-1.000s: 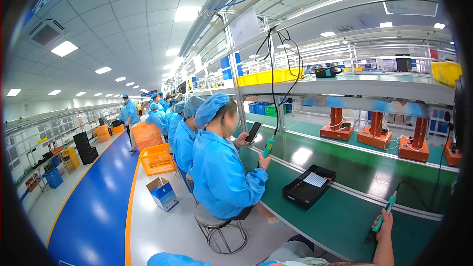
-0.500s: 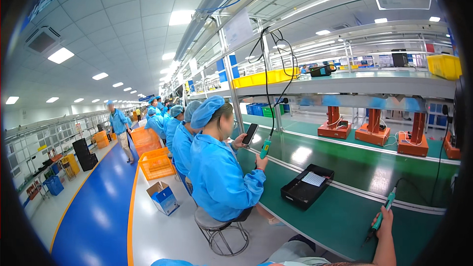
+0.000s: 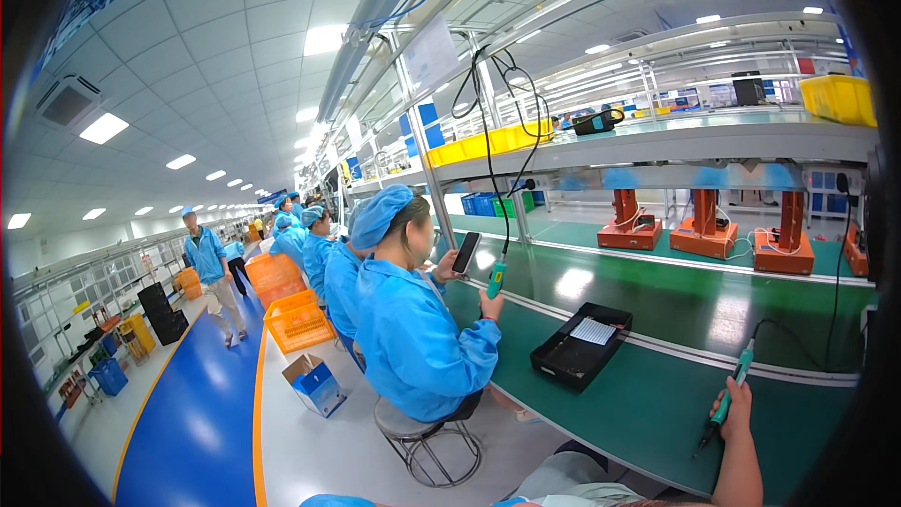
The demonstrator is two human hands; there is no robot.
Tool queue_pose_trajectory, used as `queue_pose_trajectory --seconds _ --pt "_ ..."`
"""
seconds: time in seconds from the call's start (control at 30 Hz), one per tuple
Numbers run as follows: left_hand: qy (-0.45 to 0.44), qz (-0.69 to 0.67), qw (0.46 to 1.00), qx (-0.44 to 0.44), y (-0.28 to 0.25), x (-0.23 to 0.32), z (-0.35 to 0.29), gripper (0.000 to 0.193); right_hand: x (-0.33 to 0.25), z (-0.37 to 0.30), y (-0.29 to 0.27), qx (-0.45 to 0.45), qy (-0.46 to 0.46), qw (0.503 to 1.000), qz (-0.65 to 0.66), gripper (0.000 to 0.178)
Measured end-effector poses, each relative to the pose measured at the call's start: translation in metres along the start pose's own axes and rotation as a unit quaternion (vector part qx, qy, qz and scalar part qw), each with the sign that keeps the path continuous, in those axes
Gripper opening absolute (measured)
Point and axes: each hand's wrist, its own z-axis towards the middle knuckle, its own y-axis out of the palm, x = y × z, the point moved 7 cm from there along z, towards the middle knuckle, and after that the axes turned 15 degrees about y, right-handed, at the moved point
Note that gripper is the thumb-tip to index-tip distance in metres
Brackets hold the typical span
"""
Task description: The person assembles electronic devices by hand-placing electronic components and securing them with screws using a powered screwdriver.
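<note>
Head view: my right hand comes up from the lower edge, fingers wrapped round a green-handled electric screwdriver; dark tip slanted down and to my left, hanging just above the green bench mat; its black cable loops off to the right. My left hand is not in view; I cannot tell what its fingers do. A black tray with a pale grid insert lies on the mat, well apart from the tip, between me and the co-worker in blue smock and cap, who sits on a stool holding a dark phone and a similar driver.

Judgement on handling: my head is turned down the line, so the tip is off at the frame's edge; better to bring eyes back over the tool, stand the driver nearer upright before pressing, keep the grip firm but low on the handle, and leave slack in the cable so it does not tug the tip sideways.
</note>
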Motion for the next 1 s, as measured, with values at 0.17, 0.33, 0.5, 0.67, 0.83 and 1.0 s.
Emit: queue_pose_trajectory --seconds 0.17,0.33,0.5,0.67,0.83,1.0 --pt "-0.024 -0.02 1.0 -0.001 0.021 0.0 -0.016 0.048 0.006 0.009 -0.019 0.032 0.016 0.999 0.007 0.028" --pt "-0.049 -0.048 0.998 0.0 0.049 0.001 -0.033 0.047 0.005 0.007 -0.019 0.041 0.007 0.999 -0.014 0.026" --pt "-0.04 -0.066 0.997 -0.021 0.062 0.009 -0.019 0.046 0.004 0.014 -0.013 0.052 0.02 0.998 -0.023 0.026" --pt "-0.004 -0.167 0.964 0.206 -0.029 0.044 0.027 0.033 0.003 0.007 -0.013 0.041 0.001 0.999 -0.015 0.026" --pt "0.167 -0.155 0.951 0.21 -0.097 0.161 0.07 0.022 0.0 0.001 -0.011 0.048 0.004 0.999 -0.009 0.027" --pt "0.345 -0.065 0.923 0.156 -0.132 0.234 0.101 0.018 -0.007 -0.008 -0.004 0.026 0.029 0.999 0.003 0.026"
